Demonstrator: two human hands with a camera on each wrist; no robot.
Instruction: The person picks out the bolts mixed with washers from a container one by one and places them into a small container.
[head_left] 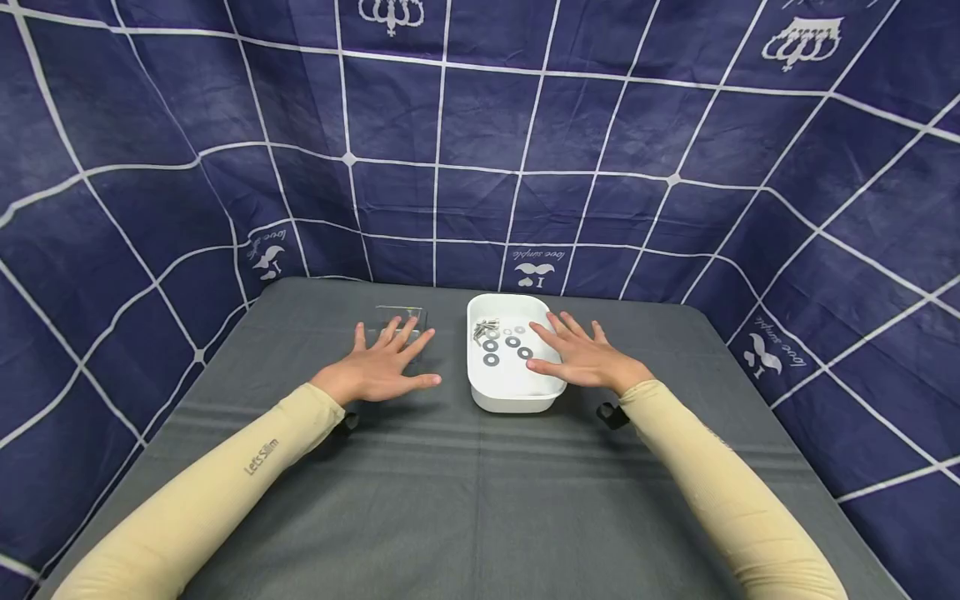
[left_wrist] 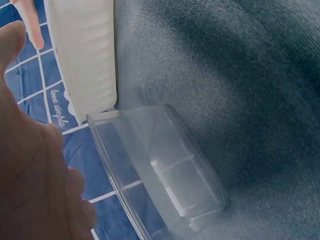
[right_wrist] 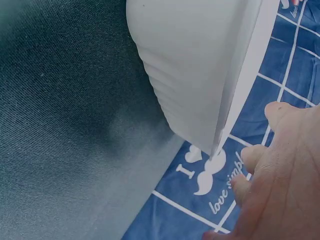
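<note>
My left hand (head_left: 377, 367) hovers with spread fingers over the near side of a clear plastic box (head_left: 405, 312), holding nothing. That transparent box (left_wrist: 165, 170) shows its rim and walls in the left wrist view. My right hand (head_left: 585, 354), fingers also spread, is above the right edge of a white tray (head_left: 517, 392), and it too holds nothing. Inside the tray lie several flat grey washers (head_left: 491, 360) and a small heap of silvery metal pieces (head_left: 483, 329), like screws. In the right wrist view the tray's ribbed outer wall (right_wrist: 190, 75) stands beside the right hand.
Grey cloth covers the table (head_left: 450, 500). Behind and at both sides hangs a blue curtain (head_left: 480, 200) with white grid lines. Dark wrist-worn devices (head_left: 613, 415) sit under both forearms. The box stands left of the tray, with a gap of cloth between them.
</note>
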